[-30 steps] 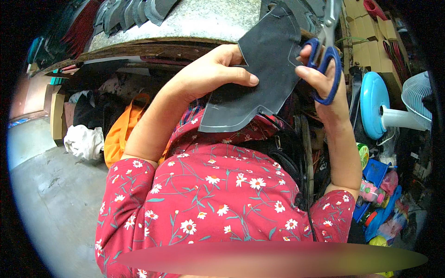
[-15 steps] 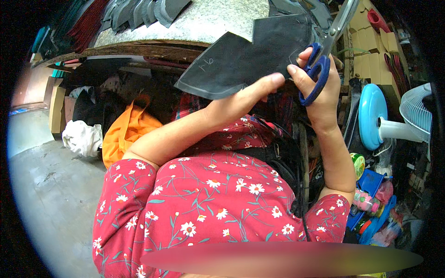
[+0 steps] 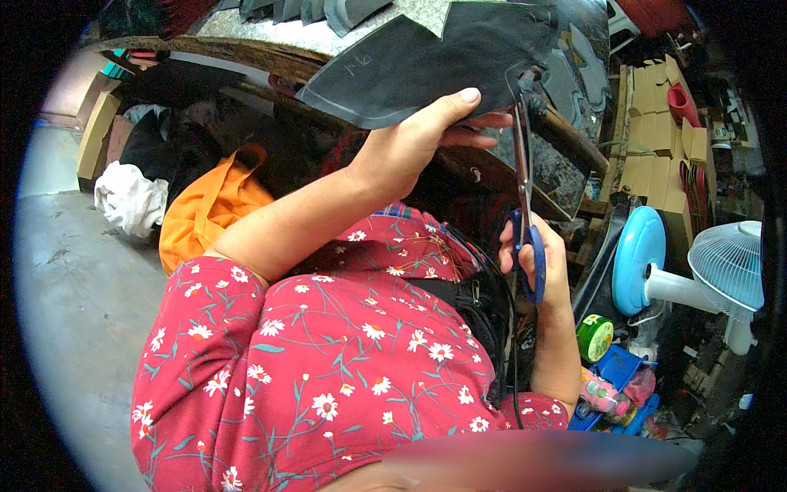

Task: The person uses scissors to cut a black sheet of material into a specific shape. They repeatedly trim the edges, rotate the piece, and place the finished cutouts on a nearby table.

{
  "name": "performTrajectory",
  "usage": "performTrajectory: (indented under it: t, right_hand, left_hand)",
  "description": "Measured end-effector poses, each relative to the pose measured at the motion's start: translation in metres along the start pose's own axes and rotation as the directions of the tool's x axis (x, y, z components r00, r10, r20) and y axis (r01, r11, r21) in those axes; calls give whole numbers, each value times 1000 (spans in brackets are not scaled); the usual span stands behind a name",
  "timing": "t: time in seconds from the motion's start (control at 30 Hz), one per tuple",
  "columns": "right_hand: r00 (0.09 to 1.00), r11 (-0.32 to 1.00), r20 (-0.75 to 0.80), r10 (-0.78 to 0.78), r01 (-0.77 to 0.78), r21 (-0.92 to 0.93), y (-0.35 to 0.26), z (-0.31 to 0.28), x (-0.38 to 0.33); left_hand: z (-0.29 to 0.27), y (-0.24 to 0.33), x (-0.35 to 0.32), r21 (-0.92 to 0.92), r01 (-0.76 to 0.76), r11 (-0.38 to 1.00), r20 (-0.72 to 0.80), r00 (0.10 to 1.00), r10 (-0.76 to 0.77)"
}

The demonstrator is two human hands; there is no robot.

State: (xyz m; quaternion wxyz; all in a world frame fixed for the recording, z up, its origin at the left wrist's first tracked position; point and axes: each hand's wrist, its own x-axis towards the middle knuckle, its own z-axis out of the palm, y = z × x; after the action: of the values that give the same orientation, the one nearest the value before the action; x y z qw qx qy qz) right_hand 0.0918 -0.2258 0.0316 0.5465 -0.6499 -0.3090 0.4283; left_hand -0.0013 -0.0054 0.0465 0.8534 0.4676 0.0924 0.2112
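Black sheet (image 3: 426,70) pinched in left hand (image 3: 414,139) over worktop (image 3: 287,34) edge; scissors (image 3: 525,176), right hand (image 3: 552,256) curled round handles, now swung lower, blades by outlined edge, seemingly in cutting position.

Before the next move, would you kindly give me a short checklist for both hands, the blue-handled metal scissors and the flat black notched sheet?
1. Left hand holding the flat black notched sheet: ok, thumb over its lower edge.
2. Right hand on the blue-handled metal scissors: ok, gripping the handles.
3. Blades directed at the sheet: ok, they point up toward its right-hand end.
4. Blade tips touching the sheet: cannot tell, the contact is unclear.
5. Left fingertips well away from the blades: seemingly not ok, they look close beside them.
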Motion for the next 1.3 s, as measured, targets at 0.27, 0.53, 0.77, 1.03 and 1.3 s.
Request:
performTrajectory:
  t: [0.27,0.53,0.77,1.03,1.3]
  right_hand:
    - [1000,997,-17,-10,9,-80,-8,0,-3]
    - [999,999,31,-30,31,-18,-4,-5,-3]
    - [997,999,56,-51,50,16,1,-7,-4]
    - [999,997,17,33,-31,-71,-3,-3,-7]
    - [998,994,48,-30,25,104,-2,2,-4]
  left_hand:
    - [2,10,-5,7,28,1000,15,1000,-28]
    - [1,10,-5,9,17,1000,30,999,-17]
    - [0,10,-6,-3,24,1000,41,999,-24]
    - [0,8,-6,34,31,999,83,996,-34]
    - [9,-3,-11,32,82,996,93,992,-84]
